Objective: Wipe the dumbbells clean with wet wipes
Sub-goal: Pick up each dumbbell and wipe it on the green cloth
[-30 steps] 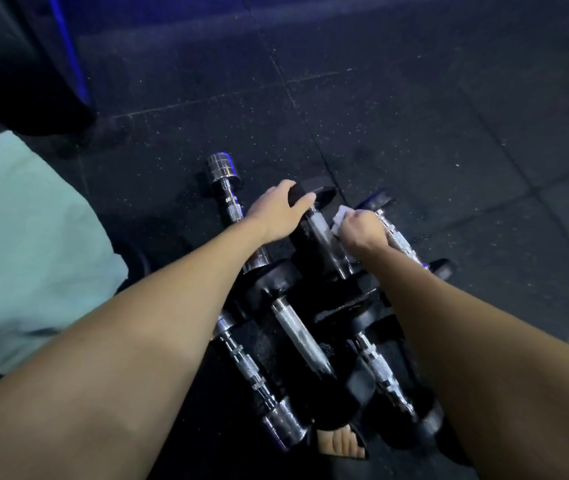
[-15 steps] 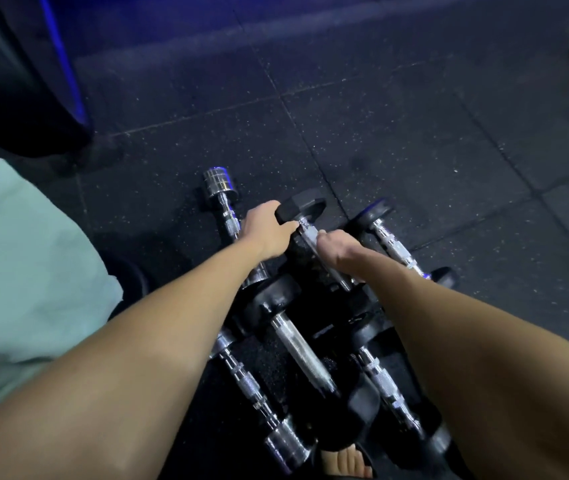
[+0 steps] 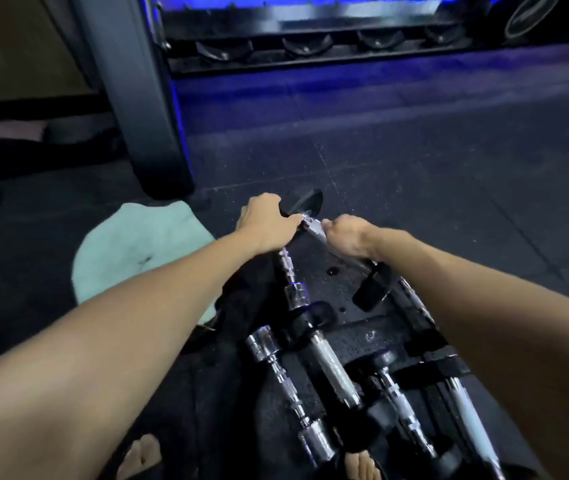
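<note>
Between the two hands, a black-headed dumbbell (image 3: 310, 225) is being worked on above the floor (image 3: 449, 174).

Left hand (image 3: 265, 223) grips its far rubber head, steadying it; right hand (image 3: 348, 237) is clenched round the chrome handle, any wipe hidden inside the fist. Likely heavy, rigid and slick when wet, it is best held by the head. More dumbbells (image 3: 328, 368) lie nearer the body, below both hands.

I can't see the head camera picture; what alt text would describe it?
Two bare hands hold a black-ended dumbbell above a gym floor: the left hand grips its far end, the right hand its metal handle. More dumbbells lie nearer.
</note>
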